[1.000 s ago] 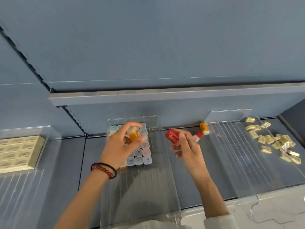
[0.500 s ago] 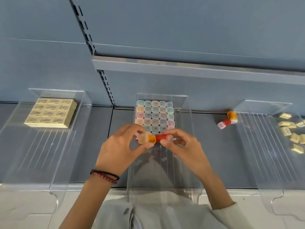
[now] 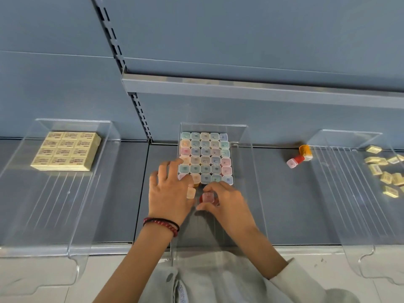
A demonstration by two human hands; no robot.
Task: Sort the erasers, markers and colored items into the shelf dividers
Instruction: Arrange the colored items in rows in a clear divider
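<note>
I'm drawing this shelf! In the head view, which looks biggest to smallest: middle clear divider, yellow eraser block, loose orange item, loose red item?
1. middle clear divider
2. yellow eraser block
3. loose orange item and loose red item, tied: they look about alike.

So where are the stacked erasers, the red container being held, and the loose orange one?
stacked erasers (image 3: 65, 150): head view, top of block.
red container (image 3: 207, 197): head view, its pale cap.
loose orange container (image 3: 305, 150): head view, its orange body.
</note>
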